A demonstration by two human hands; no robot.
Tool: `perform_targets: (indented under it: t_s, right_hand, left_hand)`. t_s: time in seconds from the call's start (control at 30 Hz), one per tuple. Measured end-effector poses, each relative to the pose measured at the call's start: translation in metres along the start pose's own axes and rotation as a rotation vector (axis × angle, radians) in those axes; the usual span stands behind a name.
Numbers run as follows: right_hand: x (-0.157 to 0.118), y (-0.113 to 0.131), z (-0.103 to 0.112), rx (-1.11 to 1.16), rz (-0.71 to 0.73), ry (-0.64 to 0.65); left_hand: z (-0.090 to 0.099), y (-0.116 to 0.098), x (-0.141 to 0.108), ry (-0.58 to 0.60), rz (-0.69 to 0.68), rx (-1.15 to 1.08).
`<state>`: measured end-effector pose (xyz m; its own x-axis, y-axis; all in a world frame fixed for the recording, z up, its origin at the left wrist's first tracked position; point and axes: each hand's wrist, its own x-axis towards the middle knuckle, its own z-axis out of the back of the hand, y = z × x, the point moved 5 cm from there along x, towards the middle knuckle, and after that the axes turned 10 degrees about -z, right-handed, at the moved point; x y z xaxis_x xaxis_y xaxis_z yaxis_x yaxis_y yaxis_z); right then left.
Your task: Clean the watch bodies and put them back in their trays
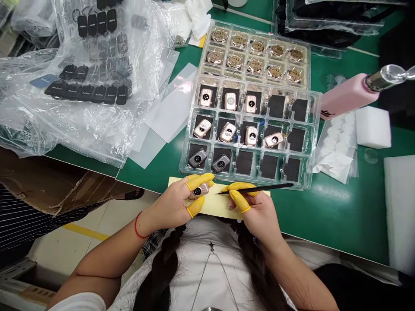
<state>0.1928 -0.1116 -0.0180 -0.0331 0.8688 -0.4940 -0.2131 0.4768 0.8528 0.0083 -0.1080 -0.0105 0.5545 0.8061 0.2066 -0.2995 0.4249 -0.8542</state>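
Holding one smartwatch [198,190], one black tweezers [259,188]

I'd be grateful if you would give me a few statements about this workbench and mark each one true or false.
The left hand holds a rose-gold watch body. True.

The right hand holds a slim black pointed tool. True.

The fingers of both hands are bare. False: yellow finger cots cover several of them.

Every black square in the nearest row of the clear plastic tray holds a watch. False: only the two leftmost hold grey watch bodies.

A pink bottle lies to the right of that tray. True.
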Motion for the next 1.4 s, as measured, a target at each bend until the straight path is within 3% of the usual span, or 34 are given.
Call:
perform_targets:
  t_s: [0.1, 0.3, 0.5, 0.7, 0.8, 1.4]
  right_hand:
    - [-0.001, -0.001, 0.000, -0.026, 0.014, -0.009]
    - [-0.003, 0.001, 0.000, -0.034, 0.056, -0.021]
    - [-0.003, -0.001, 0.007, 0.076, 0.082, -0.038]
    - [-0.010, 0.002, 0.011, 0.267, 0.156, -0.013]
    - [-0.012, 0.010, 0.004, 0.322, 0.185, 0.042]
    - [-0.007, 0.026, -0.007, 0.163, 0.123, 0.103]
  left_hand:
    - [0.000, 0.001, 0.000, 0.002, 0.014, -0.014]
    - [-0.003, 0.007, -0.004, -0.031, 0.171, -0.202]
    - [-0.002, 0.006, -0.003, -0.041, 0.216, -0.200]
    - [-0.003, 0.004, 0.000, 0.002, 0.494, -0.764]
    - [-0.003, -0.002, 0.005, 0.072, 0.527, -0.926]
    - [-0.011, -0.006, 0.009, 0.224, 0.471, -0.832]
